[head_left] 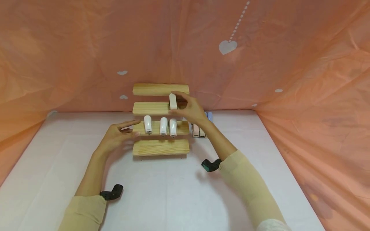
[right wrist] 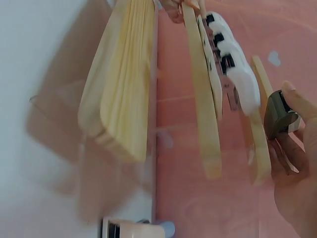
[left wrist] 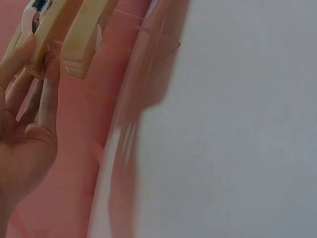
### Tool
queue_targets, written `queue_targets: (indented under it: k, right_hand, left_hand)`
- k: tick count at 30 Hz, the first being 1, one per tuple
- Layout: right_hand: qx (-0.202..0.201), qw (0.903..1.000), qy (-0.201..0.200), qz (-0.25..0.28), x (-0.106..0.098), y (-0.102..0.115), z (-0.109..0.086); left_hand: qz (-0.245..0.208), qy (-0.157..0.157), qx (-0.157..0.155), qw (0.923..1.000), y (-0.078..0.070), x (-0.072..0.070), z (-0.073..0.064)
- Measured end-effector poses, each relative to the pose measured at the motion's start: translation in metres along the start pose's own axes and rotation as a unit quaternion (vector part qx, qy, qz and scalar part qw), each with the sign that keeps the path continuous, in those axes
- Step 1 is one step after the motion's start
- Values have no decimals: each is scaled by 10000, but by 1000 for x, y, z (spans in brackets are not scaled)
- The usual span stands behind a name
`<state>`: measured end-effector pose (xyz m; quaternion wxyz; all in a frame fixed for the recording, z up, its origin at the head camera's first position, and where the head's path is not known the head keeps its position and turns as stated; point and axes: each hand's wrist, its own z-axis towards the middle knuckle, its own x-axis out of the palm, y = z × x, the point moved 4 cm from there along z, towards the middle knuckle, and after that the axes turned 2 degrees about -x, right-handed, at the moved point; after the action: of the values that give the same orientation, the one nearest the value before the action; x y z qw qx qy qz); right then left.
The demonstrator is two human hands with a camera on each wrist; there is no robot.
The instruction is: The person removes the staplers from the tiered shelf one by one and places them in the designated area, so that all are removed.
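Note:
A small wooden shelf rack has several boards, one above another; the lowest board [head_left: 161,148] shows whole. Three white mini staplers [head_left: 147,124] stand on the second board from the bottom [head_left: 183,128]. My left hand [head_left: 115,138] grips that board's left end between thumb and fingers, as the left wrist view also shows. Higher up, my right hand [head_left: 192,109] pinches another mini stapler [head_left: 172,101] between thumb and fingers at the right part of the third board [head_left: 150,108]. In the right wrist view this stapler's dark underside [right wrist: 277,116] faces the camera.
To the right of the rack, partly behind my right wrist, more staplers [head_left: 196,131] in pink and blue sit on the white tabletop [head_left: 144,192]. An orange-pink cloth with white hearts [head_left: 228,47] hangs behind and along both sides.

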<state>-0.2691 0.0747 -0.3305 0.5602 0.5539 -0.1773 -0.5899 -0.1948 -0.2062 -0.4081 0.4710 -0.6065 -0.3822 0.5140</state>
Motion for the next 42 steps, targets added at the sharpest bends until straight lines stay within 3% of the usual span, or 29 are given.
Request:
queue_targets:
  k: [6, 24, 34, 42]
  right_hand:
    - [205, 9997, 22, 149, -11, -8, -8]
    - [477, 9985, -85, 263, -49, -30, -30]
    - [526, 9983, -225, -126, -74, -41, -46]
    - [599, 9971, -196, -424, -86, -27, -69]
  left_hand:
    - [-179, 12, -43, 9998, 0, 1, -3]
    - [92, -31, 17, 10000, 2, 3, 0]
    - [41, -27, 39, 10000, 1, 4, 3]
    - [205, -42, 17, 9998, 2, 5, 1]
